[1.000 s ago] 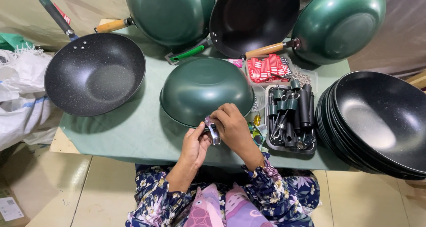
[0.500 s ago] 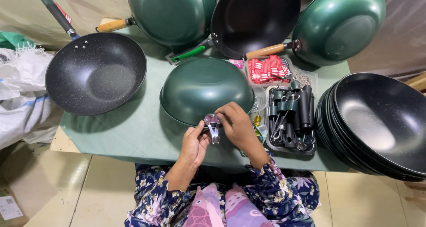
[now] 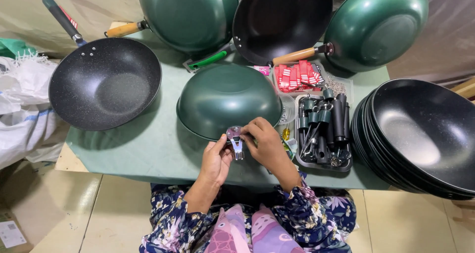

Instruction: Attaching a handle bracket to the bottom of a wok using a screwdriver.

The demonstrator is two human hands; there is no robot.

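Note:
A green wok body (image 3: pixel 228 98) lies upside down in the middle of the green-covered table (image 3: pixel 143 149), with no handle on it. At its near rim, both my hands hold a small shiny metal bracket (image 3: pixel 236 143). My left hand (image 3: pixel 216 160) pinches the bracket from the left and below. My right hand (image 3: pixel 264 144) grips it from the right, fingers curled over the wok's rim. The bracket touches or nearly touches the rim; I cannot tell which.
A black tray (image 3: pixel 324 134) of dark handles and metal parts sits right of my hands, red tags (image 3: pixel 297 76) behind it. Stacked black woks (image 3: pixel 420 134) fill the right. A speckled black pan (image 3: pixel 104 82) lies left. Finished woks (image 3: pixel 190 13) lean at the back.
My hands have stayed at the wok's near rim. The metal bracket has turned slightly between my fingers; nothing else on the table has moved.

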